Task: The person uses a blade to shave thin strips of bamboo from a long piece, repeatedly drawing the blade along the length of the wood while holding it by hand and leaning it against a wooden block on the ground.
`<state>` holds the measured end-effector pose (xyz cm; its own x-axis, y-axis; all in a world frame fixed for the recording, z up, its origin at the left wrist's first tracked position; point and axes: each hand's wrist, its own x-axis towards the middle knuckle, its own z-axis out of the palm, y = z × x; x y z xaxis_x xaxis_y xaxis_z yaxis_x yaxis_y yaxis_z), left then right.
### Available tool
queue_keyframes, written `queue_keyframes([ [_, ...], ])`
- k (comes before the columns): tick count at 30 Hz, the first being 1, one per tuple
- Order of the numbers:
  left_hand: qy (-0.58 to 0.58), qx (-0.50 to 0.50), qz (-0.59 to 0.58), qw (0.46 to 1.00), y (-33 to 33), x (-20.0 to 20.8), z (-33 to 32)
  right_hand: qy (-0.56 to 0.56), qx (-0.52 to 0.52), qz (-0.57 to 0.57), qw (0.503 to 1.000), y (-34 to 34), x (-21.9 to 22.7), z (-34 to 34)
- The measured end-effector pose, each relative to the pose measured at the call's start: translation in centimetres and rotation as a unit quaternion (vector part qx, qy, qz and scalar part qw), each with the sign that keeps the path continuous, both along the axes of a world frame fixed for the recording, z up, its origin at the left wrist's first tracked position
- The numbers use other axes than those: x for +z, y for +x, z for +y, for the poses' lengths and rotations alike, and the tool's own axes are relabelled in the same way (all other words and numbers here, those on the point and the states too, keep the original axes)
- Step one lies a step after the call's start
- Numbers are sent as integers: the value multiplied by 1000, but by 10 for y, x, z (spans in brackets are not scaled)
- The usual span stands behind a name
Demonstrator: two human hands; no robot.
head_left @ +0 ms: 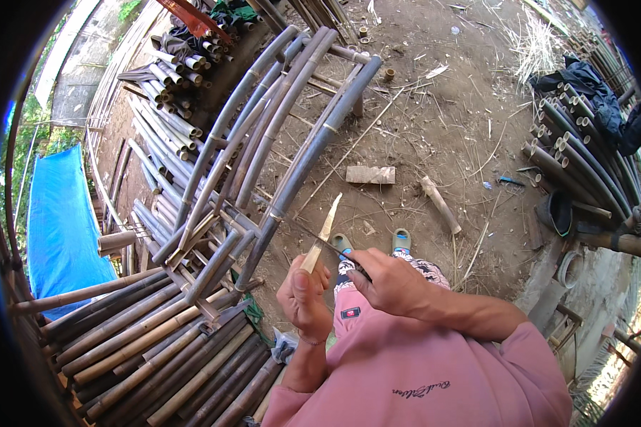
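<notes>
In front of my body, my left hand [305, 293] is closed round the lower end of a pale, pointed bamboo strip [327, 225], which stands tilted up and away from me. My right hand [386, 279] grips a thin dark knife [323, 243]; its handle is mostly hidden in my fingers. The blade lies across the strip, touching or very near its middle. Just beyond my hands on the left stands a bamboo frame [278, 206] made of dark poles with several curved pieces.
Cut bamboo poles [142, 356] lie stacked at the lower left, beside a blue tarp [64, 228]. Another pole bundle [584, 164] leans at the right. A wooden block [370, 175] and a short bamboo piece [440, 205] lie on the dirt floor ahead of my feet.
</notes>
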<state>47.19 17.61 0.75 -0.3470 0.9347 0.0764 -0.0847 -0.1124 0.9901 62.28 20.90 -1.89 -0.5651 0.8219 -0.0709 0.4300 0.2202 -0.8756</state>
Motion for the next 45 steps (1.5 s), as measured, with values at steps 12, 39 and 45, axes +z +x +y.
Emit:
queue_keyframes([
  [12, -19, 19, -2, 1000, -4, 5, 18, 38, -7, -64, 997, -24, -23, 25],
  [39, 242, 183, 268, 915, -104, -99, 204, -210, -327, -240, 890, 125, -212, 25],
  [45, 345, 55, 103, 931, -66, -8, 225, -290, -371, -193, 861, 140, -224, 59],
])
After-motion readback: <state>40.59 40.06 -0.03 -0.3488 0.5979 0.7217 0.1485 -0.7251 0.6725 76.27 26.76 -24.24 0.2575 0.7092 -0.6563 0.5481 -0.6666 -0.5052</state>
